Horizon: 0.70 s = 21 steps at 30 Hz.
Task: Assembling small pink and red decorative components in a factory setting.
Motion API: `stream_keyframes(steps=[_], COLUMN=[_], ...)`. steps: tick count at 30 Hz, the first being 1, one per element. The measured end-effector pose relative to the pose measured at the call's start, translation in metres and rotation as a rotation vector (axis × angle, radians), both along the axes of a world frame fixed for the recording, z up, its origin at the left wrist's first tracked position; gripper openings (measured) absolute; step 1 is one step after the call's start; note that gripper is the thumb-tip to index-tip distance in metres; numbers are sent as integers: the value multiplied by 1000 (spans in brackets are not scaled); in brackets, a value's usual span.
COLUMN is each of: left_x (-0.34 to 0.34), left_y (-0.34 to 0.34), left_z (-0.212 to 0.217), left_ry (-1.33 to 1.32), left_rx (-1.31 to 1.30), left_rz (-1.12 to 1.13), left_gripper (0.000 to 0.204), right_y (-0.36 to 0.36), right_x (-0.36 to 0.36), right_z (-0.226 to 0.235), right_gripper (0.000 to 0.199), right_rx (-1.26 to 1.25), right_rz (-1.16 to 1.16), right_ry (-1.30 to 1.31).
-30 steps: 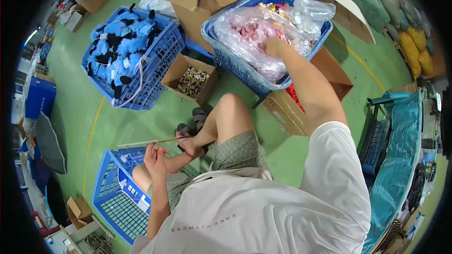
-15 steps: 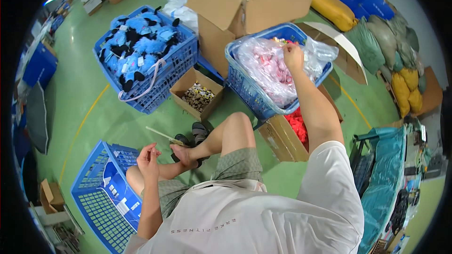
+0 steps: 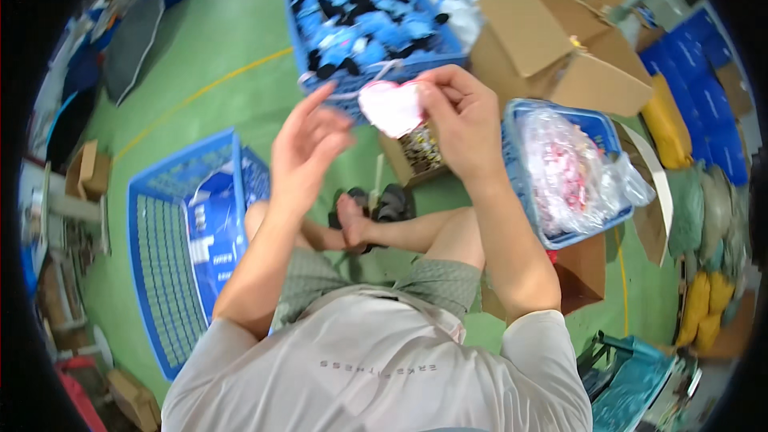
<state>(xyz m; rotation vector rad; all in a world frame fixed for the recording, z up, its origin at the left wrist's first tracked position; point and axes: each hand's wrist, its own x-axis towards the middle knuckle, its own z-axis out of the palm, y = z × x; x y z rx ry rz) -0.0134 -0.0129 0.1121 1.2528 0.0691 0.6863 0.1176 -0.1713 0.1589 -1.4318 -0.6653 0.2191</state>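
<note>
Heart-shaped flat piece, pale pink to near white, soft-looking, with a darker pink edge; held up in front of the body, its broad face turned toward the camera, surface detail washed out by brightness. Right hand: pinching the piece by its right upper edge between thumb and fingers, so that nearly all of the heart projects leftward from the grip. Left hand: unclenched, fingers parted and slightly curved, blurred, just beside the heart's left side. Behind and below the heart: one small brown cardboard box of small brown, yellow and white pieces, partly hidden by the right hand. Beyond: one blue plastic basket heaped with fluffy blue-and-black plush toys. To the right: one blue plastic crate lined with a clear plastic bag of pink and red pieces; above it, one large open brown cardboard carton. To the left: one blue lattice-walled plastic bin with a blue-and-white printed sheet inside.
</note>
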Motion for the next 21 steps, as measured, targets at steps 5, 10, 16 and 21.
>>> stream_keyframes(steps=[5,10,16,21], left_x=[14,11,7,15], left_y=[-4,-14,-21,-23], left_z=[15,8,16,25], left_ry=[-14,-76,1,29], left_rx=[129,-237,-203,-192], left_rz=[106,77,-34,-65], left_gripper=[17,7,9,10], right_y=[35,25,10,13], right_x=[-56,-64,-50,-51], right_z=[1,-18,-7,-4], right_gripper=[8,7,6,7], right_rx=[257,49,98,169], right_rz=[30,22,64,-8], right_ry=[150,33,195,160])
